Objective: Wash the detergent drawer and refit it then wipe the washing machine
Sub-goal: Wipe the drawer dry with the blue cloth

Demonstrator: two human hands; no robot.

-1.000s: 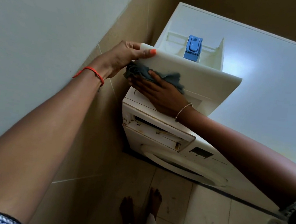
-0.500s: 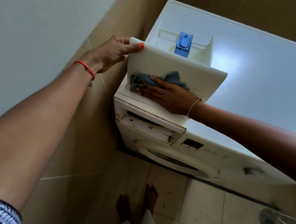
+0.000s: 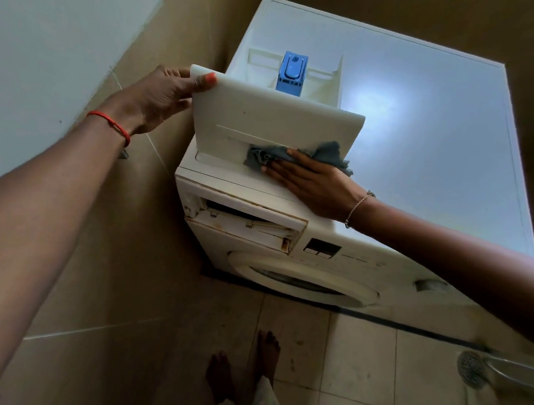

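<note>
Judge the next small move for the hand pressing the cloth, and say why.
Probably slide the right hand and cloth leftward along the drawer front. The cloth lies at the front's lower right, the rest is uncovered, the left hand grips its upper left corner steadying it, and the slot below stands empty, so refitting seems premature.

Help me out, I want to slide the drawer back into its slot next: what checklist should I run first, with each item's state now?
1. Grip: the left hand holds the drawer at its front corner: ok.
2. Support: the drawer rests on top of the washing machine: ok.
3. Second hand free to guide: not ok, the right hand presses the cloth on the drawer's front.
4. Mouth of the slot unblocked: ok.
5. Slot rim clean: not ok, brown marks show.
6. The blue insert fully seated: cannot tell.
</note>
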